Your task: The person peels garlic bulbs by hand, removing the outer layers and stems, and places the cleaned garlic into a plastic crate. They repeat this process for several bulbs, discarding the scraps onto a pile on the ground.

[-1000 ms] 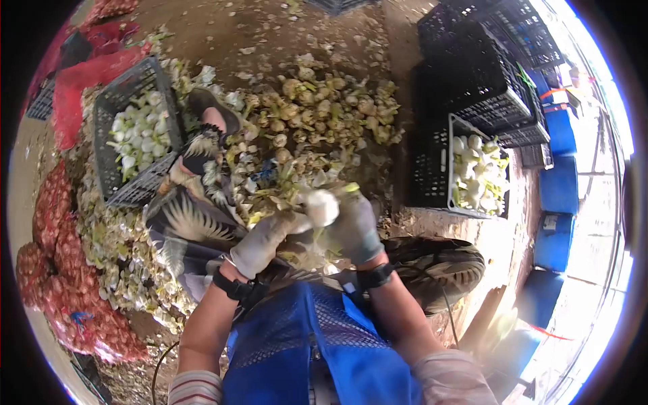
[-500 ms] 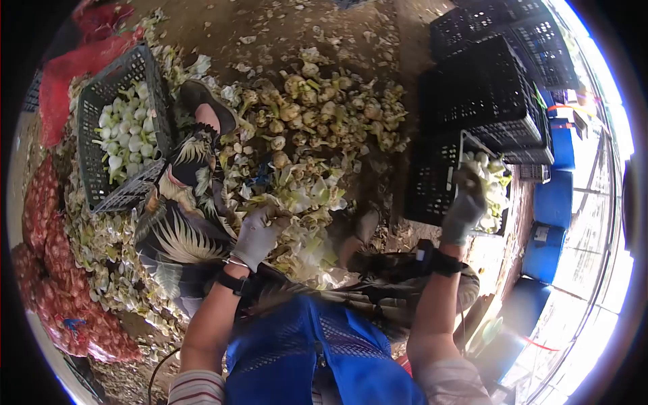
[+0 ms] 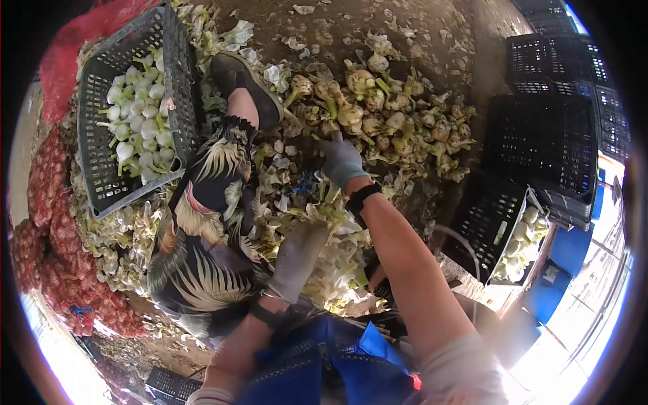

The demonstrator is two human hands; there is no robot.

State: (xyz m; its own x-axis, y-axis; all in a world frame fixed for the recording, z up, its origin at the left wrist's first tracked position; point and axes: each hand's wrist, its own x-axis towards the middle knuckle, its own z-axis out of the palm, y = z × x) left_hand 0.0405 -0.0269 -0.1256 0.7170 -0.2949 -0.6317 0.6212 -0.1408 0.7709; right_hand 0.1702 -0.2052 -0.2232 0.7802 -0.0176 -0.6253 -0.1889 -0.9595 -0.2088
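Note:
My right hand [image 3: 343, 160], in a grey glove, reaches to the near left edge of a pile of unpeeled bulbs [image 3: 398, 111]. Its fingers point at a bulb there; what they hold, if anything, is too unclear to tell. Lower and to the left, my left hand [image 3: 299, 256], also gloved, is blurred over loose peeled skins [image 3: 337, 260], its fingertips indistinct. A dark crate [image 3: 101, 162] at the left holds white peeled bulbs [image 3: 138, 125]. Another crate [image 3: 482, 219] at the right holds more white bulbs [image 3: 523, 243].
Stacked black crates [image 3: 543, 145] stand at the right, beside blue barrels [image 3: 570, 251]. Red net sacks of bulbs [image 3: 61, 250] lie at the left. My shoe [image 3: 246, 88] rests between the left crate and the pile. Skins litter the ground.
My right hand has moved left from the right crate to the bulb pile. My left hand has shifted slightly. The view has turned, so the pile and crates sit differently in it.

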